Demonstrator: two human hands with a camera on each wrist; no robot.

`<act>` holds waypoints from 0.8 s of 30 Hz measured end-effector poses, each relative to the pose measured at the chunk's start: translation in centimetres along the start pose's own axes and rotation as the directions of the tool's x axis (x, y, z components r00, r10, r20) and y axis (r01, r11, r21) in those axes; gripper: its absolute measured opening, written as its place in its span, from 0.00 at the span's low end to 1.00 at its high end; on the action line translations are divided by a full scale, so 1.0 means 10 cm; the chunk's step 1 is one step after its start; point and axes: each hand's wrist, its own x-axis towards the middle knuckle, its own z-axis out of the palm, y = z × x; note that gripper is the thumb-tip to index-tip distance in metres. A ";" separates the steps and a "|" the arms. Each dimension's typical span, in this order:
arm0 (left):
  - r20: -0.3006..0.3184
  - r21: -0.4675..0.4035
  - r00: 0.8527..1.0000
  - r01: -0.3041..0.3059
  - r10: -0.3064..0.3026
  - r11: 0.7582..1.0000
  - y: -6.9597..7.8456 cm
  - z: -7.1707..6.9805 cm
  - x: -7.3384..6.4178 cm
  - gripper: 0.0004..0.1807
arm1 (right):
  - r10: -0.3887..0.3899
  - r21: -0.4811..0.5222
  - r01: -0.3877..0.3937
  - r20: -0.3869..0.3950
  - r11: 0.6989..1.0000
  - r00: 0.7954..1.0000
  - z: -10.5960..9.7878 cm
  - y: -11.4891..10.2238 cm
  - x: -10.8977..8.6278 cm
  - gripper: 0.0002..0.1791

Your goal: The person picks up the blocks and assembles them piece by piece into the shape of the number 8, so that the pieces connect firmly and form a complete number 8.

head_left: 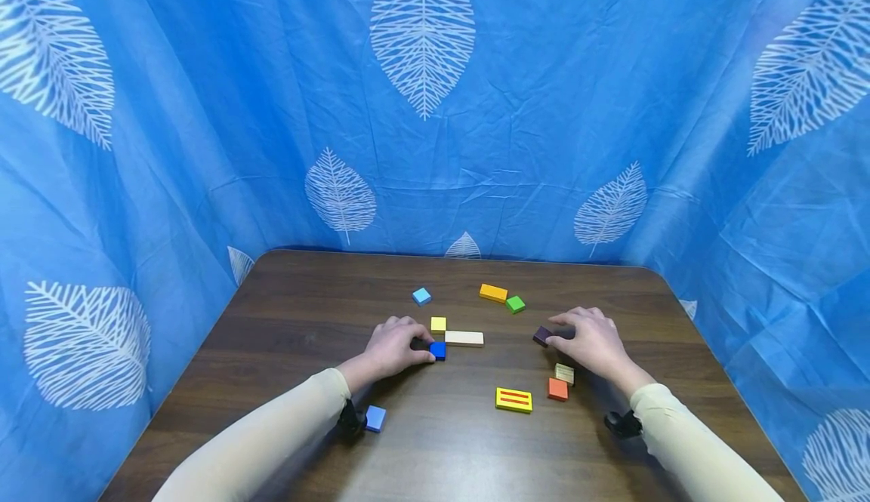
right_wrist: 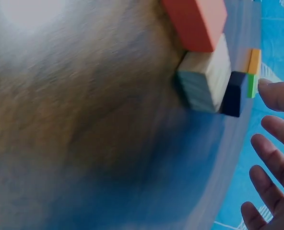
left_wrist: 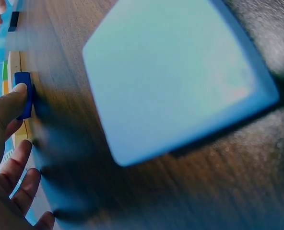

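My left hand (head_left: 394,347) pinches a dark blue block (head_left: 438,351) between thumb and index finger; its other fingers are spread in the left wrist view. Just beyond that block lie a long cream block (head_left: 464,339) and a yellow block (head_left: 438,325). On the right, my right hand (head_left: 591,342) hovers with its thumb and fingers apart beside a dark, nearly black block (head_left: 541,336). The right wrist view shows a gap between the thumb (right_wrist: 276,96) and the dark block (right_wrist: 234,94). Below that hand lie a pale wooden block (head_left: 565,374) and an orange-red block (head_left: 557,389).
Farther back lie a light blue block (head_left: 421,296), an orange block (head_left: 493,293) and a green block (head_left: 516,304). A yellow block with red stripes (head_left: 513,400) lies nearer the front. Another blue block (head_left: 375,418) sits beside the left wrist. Blue leaf-patterned cloth (head_left: 476,147) surrounds the table (head_left: 306,291).
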 end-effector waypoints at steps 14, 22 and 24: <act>0.001 0.010 1.000 0.001 -0.001 1.000 0.01 0.00 -0.01 0.13 | 0.118 -0.050 -0.119 -0.020 0.992 0.993 0.11 0.06 -0.11 0.27; -0.003 0.004 1.000 0.004 -0.004 1.000 0.01 -0.01 -0.01 0.13 | 0.138 -0.044 -0.139 -0.031 0.989 0.990 0.14 0.04 -0.11 0.28; 0.000 0.001 1.000 0.006 -0.006 1.000 0.01 -0.01 -0.01 0.13 | 0.143 -0.041 -0.144 -0.028 0.989 0.989 0.14 0.03 -0.10 0.29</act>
